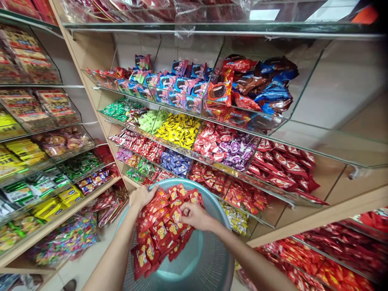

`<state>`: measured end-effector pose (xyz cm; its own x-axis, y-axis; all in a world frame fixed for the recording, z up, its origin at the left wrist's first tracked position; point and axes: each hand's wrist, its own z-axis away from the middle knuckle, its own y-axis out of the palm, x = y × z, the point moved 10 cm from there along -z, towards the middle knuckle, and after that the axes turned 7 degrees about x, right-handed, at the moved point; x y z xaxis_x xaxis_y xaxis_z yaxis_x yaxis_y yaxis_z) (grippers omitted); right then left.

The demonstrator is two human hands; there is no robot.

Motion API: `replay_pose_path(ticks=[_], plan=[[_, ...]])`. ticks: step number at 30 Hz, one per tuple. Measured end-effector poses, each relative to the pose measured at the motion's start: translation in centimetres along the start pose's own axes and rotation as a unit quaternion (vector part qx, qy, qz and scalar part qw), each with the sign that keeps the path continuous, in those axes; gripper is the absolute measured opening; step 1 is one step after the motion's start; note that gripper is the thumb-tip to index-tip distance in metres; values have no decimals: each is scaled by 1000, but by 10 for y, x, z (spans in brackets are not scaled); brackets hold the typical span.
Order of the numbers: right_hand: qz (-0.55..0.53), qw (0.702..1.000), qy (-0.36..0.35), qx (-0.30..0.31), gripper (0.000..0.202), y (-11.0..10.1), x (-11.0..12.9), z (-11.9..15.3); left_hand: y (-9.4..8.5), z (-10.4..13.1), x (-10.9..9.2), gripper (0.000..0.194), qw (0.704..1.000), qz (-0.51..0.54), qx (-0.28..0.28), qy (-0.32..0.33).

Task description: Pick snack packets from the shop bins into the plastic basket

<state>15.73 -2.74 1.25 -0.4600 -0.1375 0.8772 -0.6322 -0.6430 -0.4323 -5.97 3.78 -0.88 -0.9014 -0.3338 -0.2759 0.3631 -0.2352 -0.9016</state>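
Observation:
A round teal plastic basket (214, 258) with slotted walls stands in front of me, below the shelves. Many red candy packets (160, 232) printed with orange slices lie heaped in its left and far part, while its bare bottom shows nearer to me. My left hand (144, 197) is closed over the basket's far left rim, beside the packets; its fingertips are partly hidden. Over the heap, my right hand (195, 216) is closed in a pinch at one of the red packets, its thumb and forefinger together.
Tilted glass shelves ahead hold yellow wrapped candies (178, 130), purple candies (239, 149), cookie packs (182, 85) and red packets (214, 178). A glass shelf edge (212, 29) runs across the top. On the left, another rack holds yellow packs (50, 208) and colourful candies (66, 238).

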Motion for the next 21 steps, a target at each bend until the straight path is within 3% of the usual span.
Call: replay_pose_path(ticks=[4, 11, 16, 21], plan=[[110, 994, 13, -15, 12, 12, -3, -5, 0, 2, 2, 76, 1000, -2, -7, 3], [170, 984, 49, -23, 20, 23, 5, -6, -3, 10, 8, 71, 1000, -5, -9, 0], [232, 964, 71, -105, 21, 3, 31, 14, -4, 18, 9, 70, 1000, 0, -4, -5], [117, 973, 32, -196, 27, -34, 32, 67, -4, 20, 14, 70, 1000, -10, 3, -14]])
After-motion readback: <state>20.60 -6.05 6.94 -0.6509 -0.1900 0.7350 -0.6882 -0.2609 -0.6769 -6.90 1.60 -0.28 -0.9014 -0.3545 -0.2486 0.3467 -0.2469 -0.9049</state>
